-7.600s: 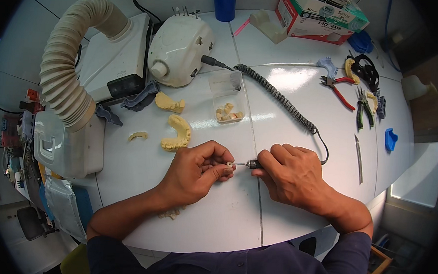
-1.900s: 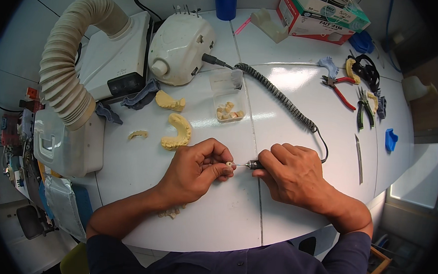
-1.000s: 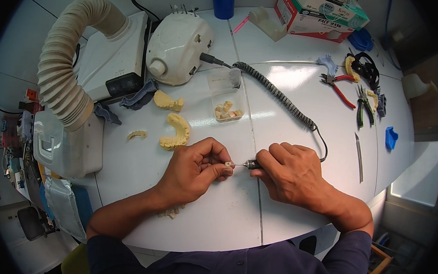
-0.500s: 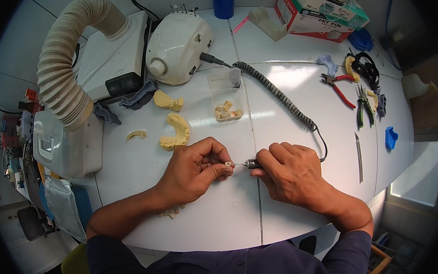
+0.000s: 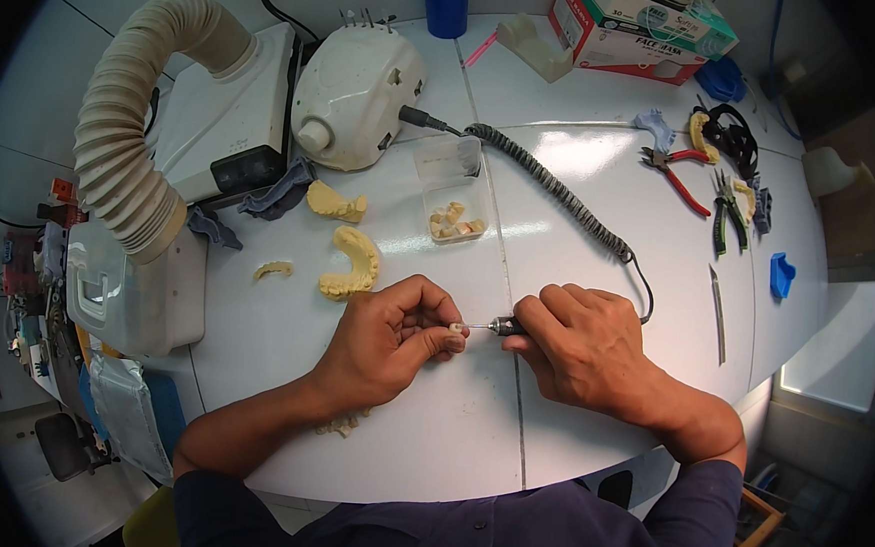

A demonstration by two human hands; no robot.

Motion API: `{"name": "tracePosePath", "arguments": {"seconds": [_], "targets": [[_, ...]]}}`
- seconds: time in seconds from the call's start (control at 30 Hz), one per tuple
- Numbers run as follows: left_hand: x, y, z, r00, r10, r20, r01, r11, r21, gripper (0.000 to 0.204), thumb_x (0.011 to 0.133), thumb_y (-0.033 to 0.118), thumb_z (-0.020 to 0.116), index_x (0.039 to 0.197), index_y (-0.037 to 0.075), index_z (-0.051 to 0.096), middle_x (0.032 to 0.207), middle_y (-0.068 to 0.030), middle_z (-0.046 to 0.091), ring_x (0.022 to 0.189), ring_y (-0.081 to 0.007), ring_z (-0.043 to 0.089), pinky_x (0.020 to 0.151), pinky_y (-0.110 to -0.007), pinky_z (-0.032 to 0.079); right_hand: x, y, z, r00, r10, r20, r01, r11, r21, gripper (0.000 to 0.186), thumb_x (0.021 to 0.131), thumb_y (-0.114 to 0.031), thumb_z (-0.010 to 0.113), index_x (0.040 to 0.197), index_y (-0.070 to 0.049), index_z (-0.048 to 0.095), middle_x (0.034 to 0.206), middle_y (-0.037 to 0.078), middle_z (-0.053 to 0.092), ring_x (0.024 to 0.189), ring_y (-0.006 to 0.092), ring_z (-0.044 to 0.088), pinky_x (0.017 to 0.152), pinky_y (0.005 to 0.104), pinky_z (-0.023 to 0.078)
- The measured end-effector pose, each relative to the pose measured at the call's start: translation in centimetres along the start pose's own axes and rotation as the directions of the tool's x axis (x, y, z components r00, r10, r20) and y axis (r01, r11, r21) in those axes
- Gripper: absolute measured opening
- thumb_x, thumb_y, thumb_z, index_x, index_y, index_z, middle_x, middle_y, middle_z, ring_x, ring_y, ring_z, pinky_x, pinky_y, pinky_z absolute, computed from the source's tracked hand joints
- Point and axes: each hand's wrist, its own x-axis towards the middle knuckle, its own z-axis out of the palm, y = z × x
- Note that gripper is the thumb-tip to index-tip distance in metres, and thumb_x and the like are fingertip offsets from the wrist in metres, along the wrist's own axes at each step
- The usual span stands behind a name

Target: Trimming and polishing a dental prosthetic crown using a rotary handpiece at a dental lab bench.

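Note:
Between the thumb and fingertips of my left hand is a small whitish dental crown. My right hand is wrapped around a dark rotary handpiece. Its thin metal bur points left, and the tip meets the crown or lies right at it; exact contact is too small to tell. A coiled grey cord leads from behind my right hand to the white control unit. Beyond my left hand lies a yellow plaster dental model, shaped like a horseshoe.
An open clear box holds several tooth-coloured pieces. At the left stands a ribbed suction hose. Red-handled cutters, green-black pliers and a slim knife lie at the right. Mask boxes stand at the back.
Almost nothing differs. My right hand and the handpiece have shifted very slightly; my left hand keeps its pinch on the crown.

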Motion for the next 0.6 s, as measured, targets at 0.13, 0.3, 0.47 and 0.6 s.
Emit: {"name": "tracePosePath", "arguments": {"seconds": [0.13,0.3,0.47,0.6], "targets": [[-0.03,0.01,0.07,1.0,0.008,0.004,-0.008,1.0,0.005,0.011,0.105,-0.005,0.066,0.115,-0.004,0.06,0.11,-0.0132,0.074,0.098,-0.015,0.076,0.088,-0.028,0.064,-0.07,-0.01,0.04,1.0,-0.018,-0.003,0.018,1.0,-0.006,0.03,0.102,-0.038,0.073,0.093,-0.011,0.063,0.073,0.004,0.055,0.06,0.0211,0.061,0.056,0.0366,0.048],[-0.16,-0.13,0.15,1.0,0.004,0.0,-0.004,1.0,-0.006,0.011,0.105,-0.005,0.066,0.115,-0.004,0.06,0.109,-0.0133,0.074,0.099,-0.0152,0.076,0.088,-0.028,0.063,-0.09,-0.12,0.08,1.0,-0.014,-0.002,0.014,1.0,-0.01,0.03,0.102,-0.038,0.073,0.093,-0.011,0.063,0.073,0.004,0.055,0.061,0.021,0.061,0.056,0.0363,0.048],[-0.03,0.02,0.15,1.0,0.007,-0.001,-0.007,1.0,0.013,0.011,0.105,-0.005,0.066,0.114,-0.004,0.06,0.108,-0.0132,0.074,0.099,-0.0154,0.076,0.087,-0.028,0.064,-0.07,-0.08,-0.04,1.0,-0.01,0.005,0.01,1.0,-0.019,0.029,0.102,-0.037,0.073,0.094,-0.011,0.063,0.074,0.004,0.056,0.061,0.021,0.062,0.056,0.0364,0.048],[0.06,0.19,0.11,1.0,0.006,-0.005,-0.006,1.0,-0.002,0.011,0.105,-0.005,0.066,0.114,-0.005,0.06,0.108,-0.0129,0.074,0.097,-0.0149,0.076,0.086,-0.028,0.064,0.11,-0.09,-0.18,1.0,-0.003,-0.001,0.003,1.0,-0.007,0.029,0.102,-0.036,0.073,0.094,-0.011,0.063,0.074,0.004,0.056,0.062,0.0218,0.062,0.057,0.0369,0.049]]}}
